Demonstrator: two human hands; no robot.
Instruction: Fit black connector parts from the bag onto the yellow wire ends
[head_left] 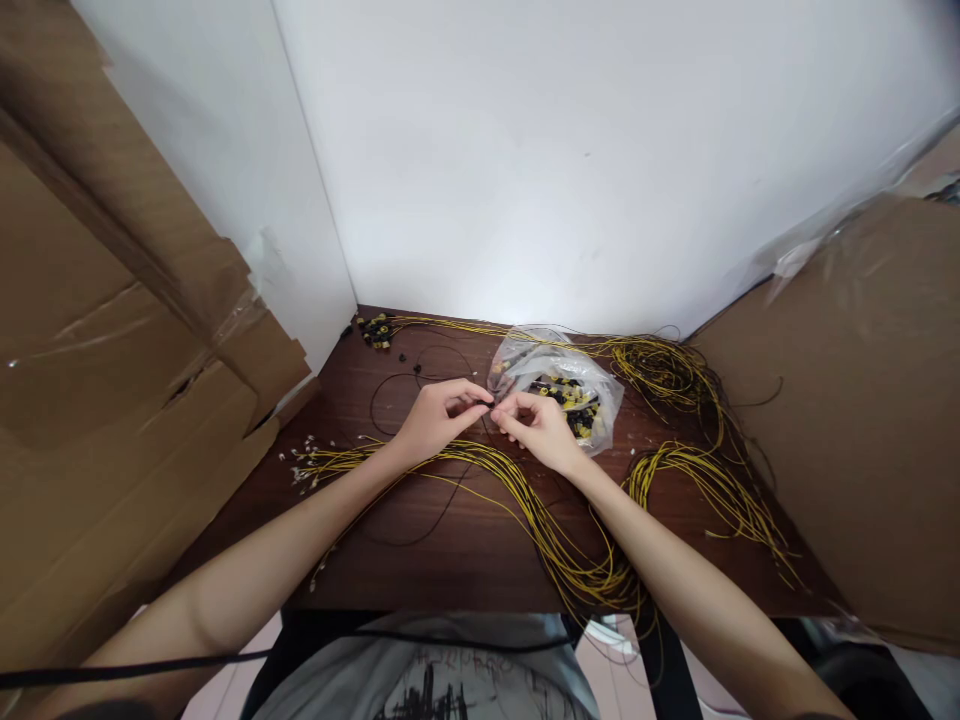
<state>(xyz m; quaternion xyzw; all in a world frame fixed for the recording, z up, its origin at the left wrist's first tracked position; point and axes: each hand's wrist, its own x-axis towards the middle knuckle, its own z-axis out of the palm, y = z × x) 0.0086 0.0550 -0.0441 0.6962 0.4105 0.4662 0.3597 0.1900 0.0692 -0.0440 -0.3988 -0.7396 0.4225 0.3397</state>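
Note:
My left hand (439, 415) and my right hand (536, 428) meet fingertip to fingertip over the middle of a dark wooden table (465, 545). Both are pinched on a small dark piece with a thin black wire (390, 395) running from it; the piece itself is too small to name. A long bundle of yellow wires (525, 500) lies under my wrists and runs off the front edge. Just behind my right hand sits a clear plastic bag (559, 385) of small black and yellow connectors.
More yellow wire coils (675, 370) lie at the back right and right (720, 490). A small pile of connectors (375, 328) sits at the back left corner. Cardboard sheets (112, 380) flank the left, and cardboard (862, 400) the right. A white wall rises behind.

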